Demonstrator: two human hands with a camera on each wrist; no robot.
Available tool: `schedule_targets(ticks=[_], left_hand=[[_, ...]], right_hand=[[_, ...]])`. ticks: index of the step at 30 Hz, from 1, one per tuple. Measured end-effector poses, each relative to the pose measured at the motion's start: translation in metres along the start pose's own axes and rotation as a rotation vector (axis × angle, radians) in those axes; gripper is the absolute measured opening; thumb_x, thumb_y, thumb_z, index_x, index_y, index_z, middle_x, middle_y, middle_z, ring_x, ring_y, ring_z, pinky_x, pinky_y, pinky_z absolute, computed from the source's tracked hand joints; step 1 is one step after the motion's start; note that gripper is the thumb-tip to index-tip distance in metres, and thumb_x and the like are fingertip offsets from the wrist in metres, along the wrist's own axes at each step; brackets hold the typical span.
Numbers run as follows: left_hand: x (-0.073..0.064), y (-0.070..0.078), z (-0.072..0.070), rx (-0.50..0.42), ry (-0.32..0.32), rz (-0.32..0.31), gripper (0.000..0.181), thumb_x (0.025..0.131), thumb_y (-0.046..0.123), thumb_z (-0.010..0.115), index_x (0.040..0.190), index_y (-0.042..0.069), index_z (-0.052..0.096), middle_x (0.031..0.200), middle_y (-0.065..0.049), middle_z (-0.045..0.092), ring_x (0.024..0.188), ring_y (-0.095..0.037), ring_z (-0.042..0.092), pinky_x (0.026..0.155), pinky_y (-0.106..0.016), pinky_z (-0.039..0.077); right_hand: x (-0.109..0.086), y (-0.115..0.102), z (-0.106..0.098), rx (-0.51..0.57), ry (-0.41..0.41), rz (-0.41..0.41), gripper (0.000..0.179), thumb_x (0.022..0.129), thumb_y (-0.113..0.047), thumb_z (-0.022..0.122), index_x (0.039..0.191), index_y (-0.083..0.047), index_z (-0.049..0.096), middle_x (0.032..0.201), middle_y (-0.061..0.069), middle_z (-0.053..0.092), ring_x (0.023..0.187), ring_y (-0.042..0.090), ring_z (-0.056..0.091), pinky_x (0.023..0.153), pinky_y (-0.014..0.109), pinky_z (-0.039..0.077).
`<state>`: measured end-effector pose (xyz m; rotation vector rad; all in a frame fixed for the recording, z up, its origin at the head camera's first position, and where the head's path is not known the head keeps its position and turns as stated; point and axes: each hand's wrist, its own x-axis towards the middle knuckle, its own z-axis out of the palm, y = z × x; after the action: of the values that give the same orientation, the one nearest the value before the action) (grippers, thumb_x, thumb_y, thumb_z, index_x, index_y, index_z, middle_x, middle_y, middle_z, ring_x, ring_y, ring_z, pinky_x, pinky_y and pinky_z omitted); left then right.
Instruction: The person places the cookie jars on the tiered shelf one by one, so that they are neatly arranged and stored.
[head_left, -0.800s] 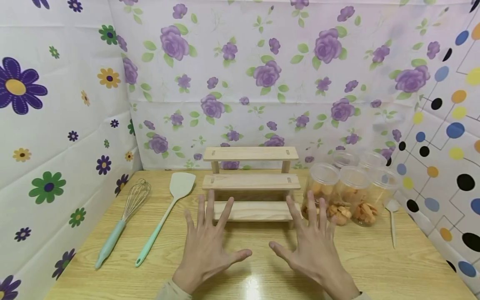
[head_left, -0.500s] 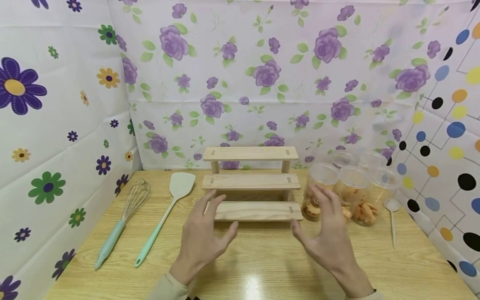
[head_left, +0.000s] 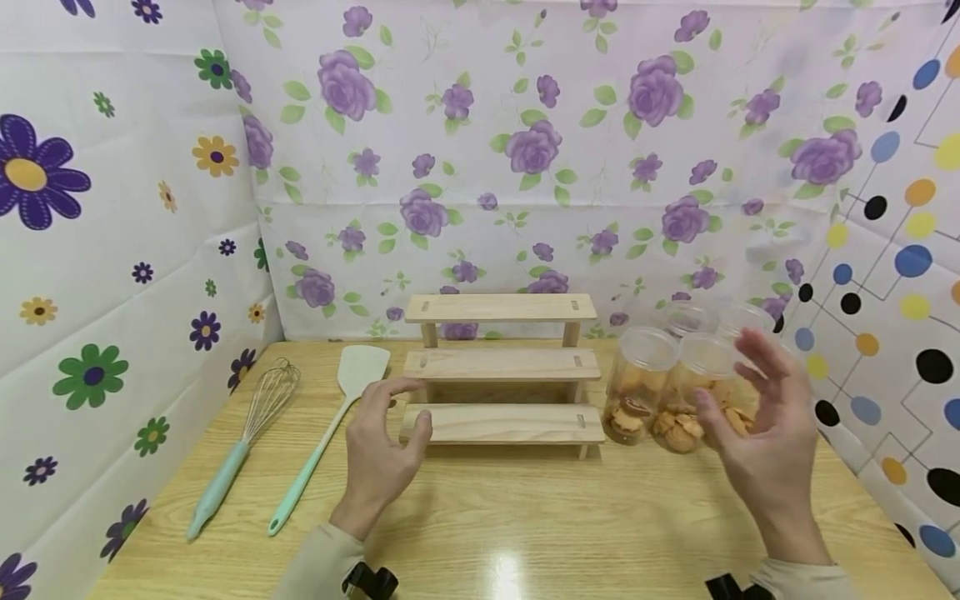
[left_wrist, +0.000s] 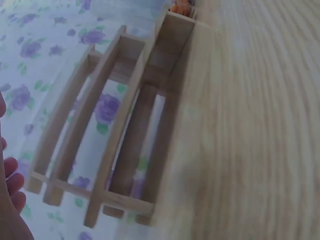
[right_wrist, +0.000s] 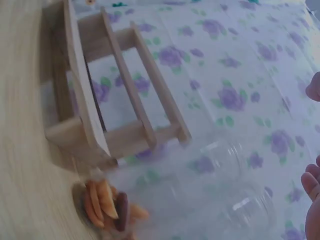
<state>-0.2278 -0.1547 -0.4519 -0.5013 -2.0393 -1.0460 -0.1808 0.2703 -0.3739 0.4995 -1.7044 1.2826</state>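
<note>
A three-tier wooden shelf [head_left: 501, 364] stands at the middle of the table. At its lower left corner, my left hand [head_left: 381, 454] hovers with loosely bent fingers and nothing in it. My right hand [head_left: 772, 442] is raised in front of the clear lidded jars at the right, thumb and fingers apart, holding nothing. A front jar [head_left: 637, 387] with orange-brown pieces inside stands beside the shelf's right end. Another front jar [head_left: 686, 400] is next to it, and the right hand partly hides the jars beyond. The right wrist view shows the jar contents [right_wrist: 107, 205] close up.
On the left of the wooden table [head_left: 517, 508] lie a whisk [head_left: 240, 450] and a turner [head_left: 330, 442] with pale green handles. Flower-printed cloth [head_left: 517, 167] hangs behind, and dotted cloth [head_left: 900, 333] borders the right side.
Both hands were spread flat-fingered before the shelf; their fingers have since bent and they have parted. The right hand moved right to the jars, the left slightly left. Shelf and jars stayed put.
</note>
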Motion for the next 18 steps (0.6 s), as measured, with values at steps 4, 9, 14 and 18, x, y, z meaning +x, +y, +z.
schedule_targets(ticks=[4, 9, 14, 18], left_hand=[[-0.005, -0.010, 0.002, -0.019, 0.019, -0.041, 0.036, 0.095, 0.012, 0.078, 0.130, 0.004, 0.074, 0.130, -0.007, 0.074, 0.122, -0.028, 0.069, 0.095, -0.044, 0.054], [-0.015, -0.026, 0.004, -0.067, 0.022, -0.125, 0.037, 0.096, 0.004, 0.080, 0.132, 0.005, 0.072, 0.135, -0.006, 0.072, 0.127, -0.026, 0.065, 0.098, -0.042, 0.051], [-0.023, -0.039, 0.002, -0.123, -0.007, -0.253, 0.036, 0.098, 0.002, 0.079, 0.134, 0.004, 0.071, 0.141, -0.008, 0.068, 0.128, -0.025, 0.062, 0.100, -0.037, 0.054], [-0.027, -0.047, 0.002, -0.174, -0.047, -0.351, 0.035, 0.102, 0.003, 0.078, 0.136, 0.003, 0.070, 0.144, -0.010, 0.065, 0.128, -0.029, 0.064, 0.100, -0.037, 0.060]], right_hand=[[0.006, 0.007, -0.019, -0.030, 0.089, 0.054, 0.086, 0.078, 0.022, 0.076, 0.159, 0.007, 0.051, 0.157, 0.015, 0.057, 0.146, 0.032, 0.051, 0.124, 0.030, 0.040], [0.006, 0.030, -0.047, -0.117, 0.139, 0.145, 0.092, 0.081, 0.018, 0.080, 0.165, -0.003, 0.047, 0.164, 0.013, 0.049, 0.151, 0.031, 0.046, 0.125, 0.027, 0.035], [0.000, 0.047, -0.062, -0.149, 0.171, 0.230, 0.093, 0.083, 0.022, 0.077, 0.166, -0.006, 0.045, 0.166, 0.008, 0.048, 0.151, 0.024, 0.047, 0.121, 0.024, 0.037], [-0.008, 0.072, -0.072, -0.147, 0.176, 0.278, 0.095, 0.084, 0.023, 0.078, 0.167, -0.009, 0.044, 0.165, 0.006, 0.049, 0.151, 0.023, 0.048, 0.120, 0.022, 0.038]])
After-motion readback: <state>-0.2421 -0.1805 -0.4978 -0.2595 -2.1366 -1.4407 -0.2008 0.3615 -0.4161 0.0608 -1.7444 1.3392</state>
